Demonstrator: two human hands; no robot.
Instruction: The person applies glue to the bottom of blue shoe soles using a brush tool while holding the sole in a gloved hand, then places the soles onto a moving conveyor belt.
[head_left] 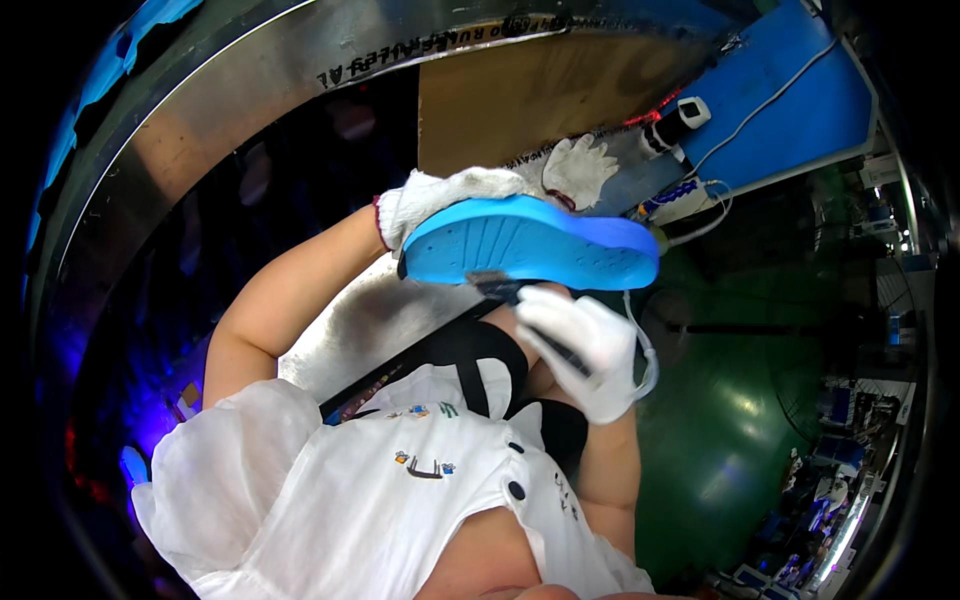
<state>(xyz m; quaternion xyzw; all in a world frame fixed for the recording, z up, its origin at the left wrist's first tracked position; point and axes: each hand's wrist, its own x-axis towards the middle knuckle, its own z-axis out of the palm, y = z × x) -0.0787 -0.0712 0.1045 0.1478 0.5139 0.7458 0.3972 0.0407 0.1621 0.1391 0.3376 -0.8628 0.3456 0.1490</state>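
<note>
My left hand point(447, 195), in a white knit glove with a dark red cuff, is closed on the far side of a blue shoe sole point(530, 243). The sole is held up in front of me, its grooved and dotted face in view. Grasped in my right hand point(583, 352), also white-gloved and a little blurred, is a brush point(497, 287) with a dark handle and a brownish tip. That tip meets the sole's near edge around its middle. The glove hides part of the handle.
Beyond the sole lie a loose white glove point(580, 170) and a cardboard sheet point(530, 100). A white-and-black device point(680, 122) stands by a blue surface point(780, 100) crossed by a cable. A curved metal rim point(230, 90) arcs along the far left. Green floor point(710, 440) shows at right.
</note>
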